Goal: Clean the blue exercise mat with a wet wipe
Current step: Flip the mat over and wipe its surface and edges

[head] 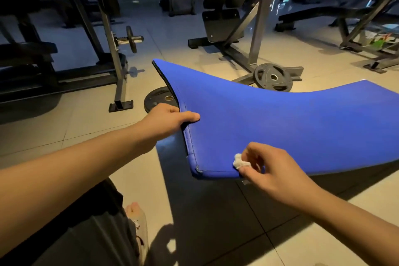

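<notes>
While only the head view is given, the whole of the work is covered by it. The blue exercise mat (280,119) is seen with its short end raised clear of the tiled floor (86,127), and its length sags down to the right until it passes out of the picture.

The raised end is held by the left grip (166,119). Its thumb is laid on the top face and its fingers are curled beneath the stitched edge, so that it is clamped on the mat. The right grip (274,168) is pinched shut on a crumpled white wet wipe (240,162), which is pressed against the long near edge, just beside the corner.

From the way the mat bows when held at one point, it is judged to be light and soft, a padded core inside a smooth cover. Such a cover may be expected to turn slippery once wetted. The seamed border is therefore thought the best place for a hold, with the thumb above and the fingers below. The seam at the near corner looks frayed and would be better wiped gently.

A weight plate (158,98) lies on the floor just behind the left grip, partly hidden by the mat.
</notes>
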Tool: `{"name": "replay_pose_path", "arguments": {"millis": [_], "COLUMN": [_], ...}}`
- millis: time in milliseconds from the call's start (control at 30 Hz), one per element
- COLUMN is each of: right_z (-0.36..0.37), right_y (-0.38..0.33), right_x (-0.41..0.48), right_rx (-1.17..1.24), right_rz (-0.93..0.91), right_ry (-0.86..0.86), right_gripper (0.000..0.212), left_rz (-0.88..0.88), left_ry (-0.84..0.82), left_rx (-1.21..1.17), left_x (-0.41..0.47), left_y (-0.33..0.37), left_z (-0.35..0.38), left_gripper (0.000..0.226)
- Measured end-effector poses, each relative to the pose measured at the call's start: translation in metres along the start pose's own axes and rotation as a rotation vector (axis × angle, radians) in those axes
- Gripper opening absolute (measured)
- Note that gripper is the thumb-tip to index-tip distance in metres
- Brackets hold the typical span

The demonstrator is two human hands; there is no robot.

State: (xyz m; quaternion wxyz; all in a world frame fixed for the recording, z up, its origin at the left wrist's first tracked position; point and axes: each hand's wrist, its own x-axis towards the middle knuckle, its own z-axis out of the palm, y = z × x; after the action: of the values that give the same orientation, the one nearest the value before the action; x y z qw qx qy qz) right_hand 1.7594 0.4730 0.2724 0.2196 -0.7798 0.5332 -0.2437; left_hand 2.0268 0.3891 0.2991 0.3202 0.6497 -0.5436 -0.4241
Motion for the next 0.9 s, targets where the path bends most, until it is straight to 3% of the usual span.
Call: {"name": "replay_pose_path", "arguments": {"millis": [167,300,433,533,700,900], "right_z": [0.038,0.028,0.005,0.0,0.021,0.014], "right_y": [-0.042,-0.052,-0.002,0.018,-0.016,0.027], "right_x": [0.019,0.026,0.026,0.026,0.036,0.03], "right_rx": [0.192,0.096,0.024,0.034,0.156,-0.042], "right_rz": [-0.091,-0.317,-0.349,-0.308,-0.365,-0.53], "right_ry": [0.063,0.001,-0.1,-0.08,0.012,-0.202], "right_gripper": [0.022,0.011,0.017,0.013,0.012,0.009], "left_rz": [-0.038,-0.036,-0.06,-0.068,-0.091,-0.087], "left_ry": [0.065,0.126,0.138,0.155,0.115,0.107], "left_rx": [-0.073,-0.077,-0.103,-0.138,-0.093,-0.006], "left_x": [0.013,0.018,0.028,0.033,0.026,0.022], "left_y": [0.006,0.012,0.014,0.017,0.013,0.011], "left_z": [0.011,0.029,0.031,0.027,0.036,0.034], "left_gripper": [0.053,0.052,0.042,0.035,0.028,0.037]}}
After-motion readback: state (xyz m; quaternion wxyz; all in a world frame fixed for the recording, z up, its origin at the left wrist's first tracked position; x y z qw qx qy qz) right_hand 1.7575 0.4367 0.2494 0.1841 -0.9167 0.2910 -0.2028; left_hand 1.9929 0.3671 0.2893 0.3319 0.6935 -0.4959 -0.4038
